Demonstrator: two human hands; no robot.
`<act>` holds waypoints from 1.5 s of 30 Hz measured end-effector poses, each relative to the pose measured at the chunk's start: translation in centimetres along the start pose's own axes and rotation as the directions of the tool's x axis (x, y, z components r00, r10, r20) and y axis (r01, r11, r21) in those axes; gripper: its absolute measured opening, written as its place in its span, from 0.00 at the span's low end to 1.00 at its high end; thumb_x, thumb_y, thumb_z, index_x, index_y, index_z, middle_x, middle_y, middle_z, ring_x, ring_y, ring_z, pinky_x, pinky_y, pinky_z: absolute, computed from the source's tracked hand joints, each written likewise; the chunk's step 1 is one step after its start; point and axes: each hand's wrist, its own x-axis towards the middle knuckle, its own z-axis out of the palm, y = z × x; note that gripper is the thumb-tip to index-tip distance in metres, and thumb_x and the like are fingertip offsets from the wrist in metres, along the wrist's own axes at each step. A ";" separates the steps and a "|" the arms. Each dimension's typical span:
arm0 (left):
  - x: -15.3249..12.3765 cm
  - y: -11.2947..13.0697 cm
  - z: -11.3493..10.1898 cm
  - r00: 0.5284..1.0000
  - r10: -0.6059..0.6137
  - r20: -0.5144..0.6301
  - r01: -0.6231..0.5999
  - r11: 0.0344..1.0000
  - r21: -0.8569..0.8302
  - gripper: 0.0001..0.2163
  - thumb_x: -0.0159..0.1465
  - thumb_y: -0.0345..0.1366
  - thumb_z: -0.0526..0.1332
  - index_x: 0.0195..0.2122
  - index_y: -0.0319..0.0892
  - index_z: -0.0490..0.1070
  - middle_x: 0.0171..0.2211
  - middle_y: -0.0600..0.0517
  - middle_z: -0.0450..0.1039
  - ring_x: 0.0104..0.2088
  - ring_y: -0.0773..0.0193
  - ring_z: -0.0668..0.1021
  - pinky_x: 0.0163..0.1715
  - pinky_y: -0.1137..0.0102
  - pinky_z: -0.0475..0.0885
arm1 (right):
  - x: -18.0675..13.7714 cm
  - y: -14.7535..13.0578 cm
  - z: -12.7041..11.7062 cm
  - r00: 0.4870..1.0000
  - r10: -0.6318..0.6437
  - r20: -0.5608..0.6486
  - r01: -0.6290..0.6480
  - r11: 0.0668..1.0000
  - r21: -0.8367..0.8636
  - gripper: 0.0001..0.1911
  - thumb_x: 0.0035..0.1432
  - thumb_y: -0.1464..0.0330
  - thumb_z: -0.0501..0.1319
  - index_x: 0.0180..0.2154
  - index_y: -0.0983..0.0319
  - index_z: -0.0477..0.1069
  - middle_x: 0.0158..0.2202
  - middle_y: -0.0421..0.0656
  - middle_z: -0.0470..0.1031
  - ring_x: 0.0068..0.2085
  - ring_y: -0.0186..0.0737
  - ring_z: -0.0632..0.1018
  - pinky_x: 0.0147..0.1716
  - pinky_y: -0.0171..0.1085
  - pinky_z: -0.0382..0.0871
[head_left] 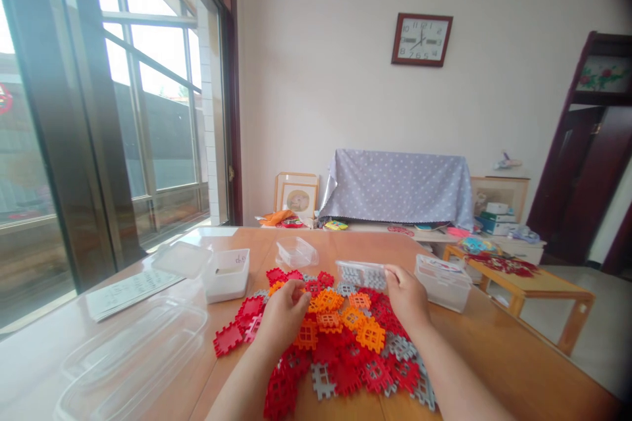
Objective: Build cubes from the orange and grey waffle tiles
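My right hand [407, 296] grips the right end of a clear plastic box [363, 275] with grey pieces showing inside, just over the far side of a pile. My left hand [285, 314] is closed above the pile's left part, thumb and fingers together; whatever they may hold is hidden. Beneath both hands spreads the heap of square, notch-edged plastic building tiles. Orange tiles [370, 334] lie on top in the middle, red tiles [347, 371] spread around them, and grey tiles [323, 381] show at the front and right.
On the wooden table [484, 355], a white container [227, 276] and papers [133, 293] sit left, near a large clear plastic container [133, 362]. A small clear tub [297, 252] stands behind the pile, and a lidded clear box [443, 284] to the right.
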 end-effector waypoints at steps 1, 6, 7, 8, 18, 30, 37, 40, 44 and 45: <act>0.0 0.0 0.0 1.000 -0.006 -0.007 0.006 1.000 -0.012 0.19 0.62 0.47 0.60 0.47 0.39 0.73 0.38 0.45 0.79 0.40 0.56 0.80 0.38 0.67 0.71 | -0.1 -0.6 -0.2 1.000 -0.018 -0.006 0.018 1.000 0.018 0.19 0.67 0.60 0.50 0.45 0.57 0.77 0.45 0.45 0.80 0.48 0.46 0.78 0.49 0.41 0.69; 0.0 0.4 -0.1 0.996 -0.059 -0.072 0.050 0.991 -0.128 0.33 0.55 0.53 0.68 0.56 0.38 0.69 0.52 0.38 0.74 0.52 0.49 0.76 0.50 0.60 0.70 | -0.7 -3.8 -1.1 0.997 -0.077 -0.029 0.080 0.988 0.132 0.18 0.67 0.59 0.51 0.45 0.57 0.77 0.45 0.45 0.80 0.48 0.45 0.78 0.49 0.41 0.69; -0.1 0.6 -0.2 0.994 -0.074 -0.083 0.059 0.985 -0.164 0.36 0.53 0.54 0.69 0.59 0.37 0.67 0.55 0.36 0.72 0.54 0.47 0.75 0.52 0.58 0.69 | -0.9 -4.5 -1.2 0.996 -0.086 -0.028 0.089 0.982 0.166 0.17 0.67 0.59 0.51 0.45 0.56 0.77 0.45 0.45 0.80 0.48 0.45 0.78 0.49 0.41 0.69; -0.1 0.7 -0.2 0.992 -0.090 -0.091 0.070 0.976 -0.207 0.40 0.52 0.54 0.71 0.61 0.37 0.64 0.58 0.34 0.69 0.57 0.45 0.73 0.55 0.57 0.68 | -1.1 -5.2 -1.3 0.995 -0.094 -0.021 0.096 0.974 0.203 0.17 0.67 0.58 0.52 0.45 0.56 0.77 0.45 0.45 0.80 0.47 0.45 0.78 0.49 0.41 0.69; -1.2 3.3 -1.8 0.987 -0.147 0.067 0.156 0.752 -0.640 0.53 0.56 0.49 0.72 0.73 0.45 0.37 0.68 0.36 0.55 0.68 0.48 0.61 0.67 0.56 0.55 | -2.8 -10.4 -2.3 0.988 -0.094 0.120 0.016 0.847 0.531 0.16 0.64 0.54 0.58 0.44 0.54 0.78 0.44 0.44 0.81 0.45 0.46 0.79 0.47 0.41 0.71; -1.6 3.7 -2.3 0.992 -0.066 0.108 0.123 0.717 -0.686 0.46 0.56 0.49 0.72 0.71 0.45 0.50 0.65 0.39 0.63 0.64 0.49 0.67 0.65 0.55 0.59 | -1.8 -9.8 -3.9 0.874 -0.196 0.445 -0.192 0.702 0.686 0.22 0.62 0.49 0.60 0.49 0.55 0.78 0.59 0.46 0.74 0.63 0.49 0.70 0.64 0.49 0.59; -1.8 4.4 -2.6 0.991 -0.042 0.126 0.117 0.721 -0.683 0.43 0.55 0.50 0.71 0.68 0.43 0.57 0.60 0.40 0.70 0.63 0.47 0.69 0.63 0.55 0.62 | -2.0 -10.6 -4.8 0.853 -0.154 0.499 -0.326 0.589 0.739 0.23 0.58 0.48 0.65 0.46 0.58 0.80 0.51 0.47 0.80 0.58 0.52 0.75 0.62 0.52 0.61; -1.7 4.2 -2.4 0.991 -0.051 0.124 0.123 0.720 -0.683 0.43 0.55 0.50 0.71 0.68 0.41 0.57 0.59 0.39 0.71 0.62 0.46 0.70 0.63 0.54 0.62 | -2.1 -11.1 -4.8 0.866 -0.115 0.486 -0.338 0.581 0.740 0.23 0.58 0.49 0.65 0.44 0.59 0.80 0.49 0.47 0.81 0.55 0.51 0.76 0.60 0.50 0.63; -1.7 4.3 -2.3 0.990 -0.050 0.129 0.126 0.704 -0.699 0.42 0.55 0.50 0.72 0.67 0.41 0.59 0.58 0.40 0.72 0.61 0.46 0.71 0.61 0.54 0.64 | -2.4 -11.8 -4.5 0.890 -0.077 0.448 -0.338 0.548 0.765 0.20 0.58 0.50 0.65 0.42 0.59 0.80 0.44 0.45 0.82 0.50 0.49 0.77 0.56 0.46 0.65; -1.7 4.4 -2.3 0.990 -0.045 0.134 0.127 0.700 -0.703 0.42 0.55 0.50 0.72 0.67 0.41 0.59 0.58 0.40 0.72 0.60 0.46 0.72 0.61 0.54 0.65 | -2.5 -11.9 -4.4 0.893 -0.071 0.444 -0.341 0.535 0.773 0.19 0.59 0.51 0.64 0.41 0.59 0.80 0.43 0.44 0.82 0.48 0.48 0.77 0.54 0.45 0.66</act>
